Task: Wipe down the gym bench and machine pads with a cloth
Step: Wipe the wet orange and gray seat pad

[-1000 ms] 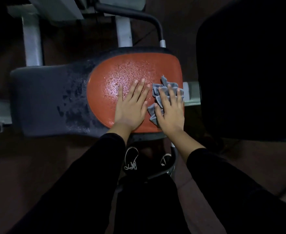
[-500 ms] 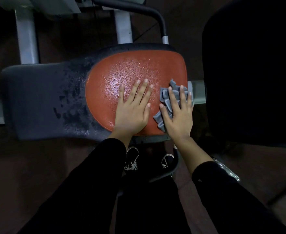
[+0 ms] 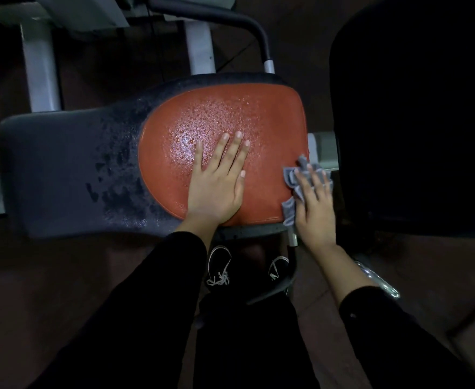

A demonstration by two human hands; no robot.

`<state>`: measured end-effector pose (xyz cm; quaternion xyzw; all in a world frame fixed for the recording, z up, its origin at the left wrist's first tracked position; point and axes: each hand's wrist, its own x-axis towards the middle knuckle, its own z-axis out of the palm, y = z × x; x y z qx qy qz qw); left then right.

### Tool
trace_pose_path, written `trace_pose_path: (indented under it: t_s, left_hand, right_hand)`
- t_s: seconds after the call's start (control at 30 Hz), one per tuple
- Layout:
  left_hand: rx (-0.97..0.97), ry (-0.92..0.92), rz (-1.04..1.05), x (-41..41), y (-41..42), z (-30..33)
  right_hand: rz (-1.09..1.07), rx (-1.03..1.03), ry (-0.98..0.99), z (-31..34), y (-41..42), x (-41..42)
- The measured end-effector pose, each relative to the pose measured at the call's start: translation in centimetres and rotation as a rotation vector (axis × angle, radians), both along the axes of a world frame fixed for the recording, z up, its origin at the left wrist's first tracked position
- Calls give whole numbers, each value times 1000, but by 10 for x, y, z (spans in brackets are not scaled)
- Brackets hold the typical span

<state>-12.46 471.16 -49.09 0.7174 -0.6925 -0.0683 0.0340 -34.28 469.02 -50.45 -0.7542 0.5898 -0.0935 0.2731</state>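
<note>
Hidden, cropped, lost in shadow

Cloth: mostly under the right hand at the seat pad's right edge; only crumpled bits show. Palm of left hand covers the pad's near edge. Large black shape right of pad: too dark to identify, cut by top and right borders. Grey frame posts and the curved black bar cropped at top. Shoes partly behind pad and legs.

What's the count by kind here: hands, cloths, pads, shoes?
hands: 2, left hand flat on the orange pad, right hand pressing the cloth
grey cloth: 1
pads: 2, orange-and-grey seat pad, black pad
shoes: 2, and
Total: 7
</note>
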Motion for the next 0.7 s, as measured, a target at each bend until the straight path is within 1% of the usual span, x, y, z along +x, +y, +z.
trace_pose_path:
  t_s: [0.1,0.2,0.27,0.37,0.43,0.47,0.53,0.6,0.7]
  left_hand:
    - [10,-2,5,-1,1,0]
    - [6,1,8,-1,0,-1]
    - [8,-2,6,-1,0,-1]
    - [31,-34,1,0,0,-2]
    - [18,-26,5,0,0,-2]
    - [9,-18,7,0,0,-2]
    - [1,-8,6,-1,0,-1]
    - [1,-6,10,-2,0,-1]
    - [-2,-9,16,-2,0,-1]
  right_hand:
    - [-98,29,-15,8,-32,19]
    - [-84,1,49,18,-38,49]
    - [6,-57,71,20,-26,61]
    - [242,-144,38,13,5,58]
    - [346,-120,36,8,25,39]
    - [355,-87,38,6,32,27]
    - [323,-33,49,6,33,2]
    - [245,2,64,6,18,-10]
    - [95,29,40,12,-17,5]
